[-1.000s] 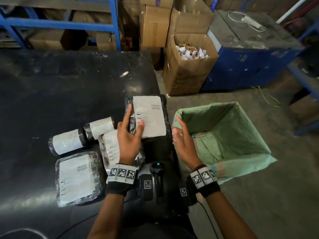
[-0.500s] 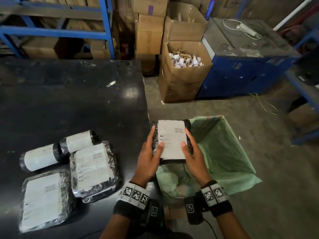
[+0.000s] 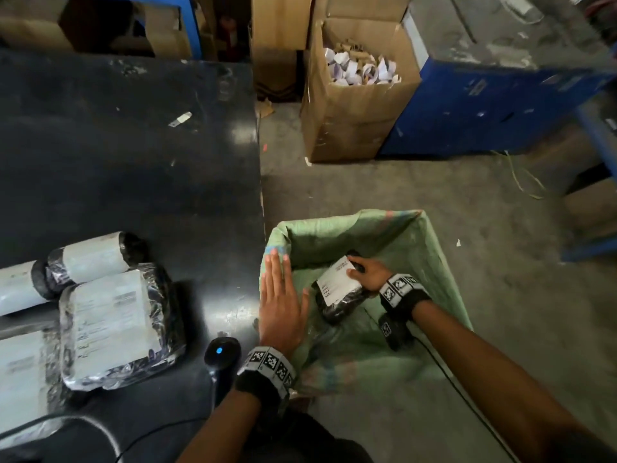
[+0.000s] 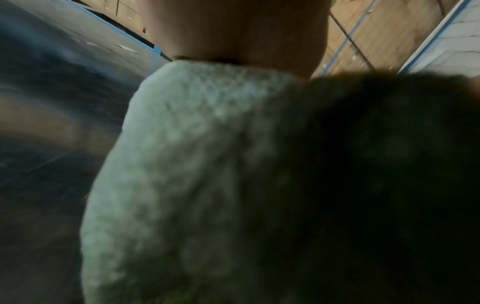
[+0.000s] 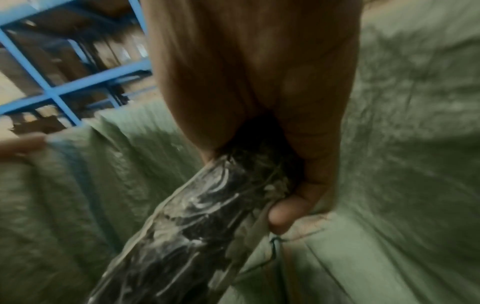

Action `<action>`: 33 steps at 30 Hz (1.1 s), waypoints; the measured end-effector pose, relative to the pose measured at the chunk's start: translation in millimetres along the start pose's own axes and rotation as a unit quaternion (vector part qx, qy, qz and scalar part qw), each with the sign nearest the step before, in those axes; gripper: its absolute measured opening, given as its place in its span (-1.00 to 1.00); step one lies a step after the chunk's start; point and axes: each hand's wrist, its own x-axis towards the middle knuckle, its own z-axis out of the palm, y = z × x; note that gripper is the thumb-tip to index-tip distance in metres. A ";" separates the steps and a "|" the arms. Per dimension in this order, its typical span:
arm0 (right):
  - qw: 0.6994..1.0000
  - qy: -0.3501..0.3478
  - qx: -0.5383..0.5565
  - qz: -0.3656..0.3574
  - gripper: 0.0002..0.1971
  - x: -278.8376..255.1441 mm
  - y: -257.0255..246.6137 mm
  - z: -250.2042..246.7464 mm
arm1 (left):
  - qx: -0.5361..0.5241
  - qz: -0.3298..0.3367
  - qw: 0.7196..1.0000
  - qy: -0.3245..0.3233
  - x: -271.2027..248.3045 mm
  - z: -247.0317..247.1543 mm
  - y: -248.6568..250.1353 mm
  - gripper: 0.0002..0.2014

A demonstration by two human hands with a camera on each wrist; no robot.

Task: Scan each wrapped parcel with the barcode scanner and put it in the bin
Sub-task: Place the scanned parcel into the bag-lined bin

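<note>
My right hand (image 3: 367, 272) grips a black wrapped parcel (image 3: 339, 290) with a white label, held tilted inside the green sack-lined bin (image 3: 444, 262). In the right wrist view my fingers (image 5: 280, 216) curl round the parcel (image 5: 182, 236) against the green lining (image 5: 402, 164). My left hand (image 3: 282, 295) lies flat with straight fingers on the bin's left rim beside the black table (image 3: 133, 162); its palm (image 4: 233, 30) sits above the green rim (image 4: 194, 164). The barcode scanner (image 3: 222, 354), blue light lit, stands on the table near my left wrist. Other wrapped parcels (image 3: 117, 325) and wrapped rolls (image 3: 93, 257) lie on the table's left.
An open cardboard box (image 3: 354, 95) full of paper scraps stands on the concrete floor beyond the bin, beside a blue cabinet (image 3: 484, 105). More cartons (image 3: 277, 38) and blue shelving stand behind the table. A black cable (image 3: 100, 426) runs over the table's near edge.
The parcel went from the table to above the bin in both hands, then down into it in my right hand alone. My left hand let go and now lies flat on the bin's rim.
</note>
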 end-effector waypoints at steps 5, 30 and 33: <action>0.996 0.003 0.091 0.013 -0.42 49.4 -1.3 46.1 | -0.033 0.007 0.999 0.013 -1.8 4.6 -11.5 -0.19; 0.990 -0.028 -0.120 0.072 -0.45 67.1 -36.9 68.6 | -0.095 -0.007 0.992 -0.081 -1.8 -35.9 -28.3 -0.21; 0.987 0.003 -0.151 0.049 -0.42 3.1 -78.7 34.2 | -0.118 -0.021 0.992 -0.034 -7.5 -73.2 -40.9 -0.32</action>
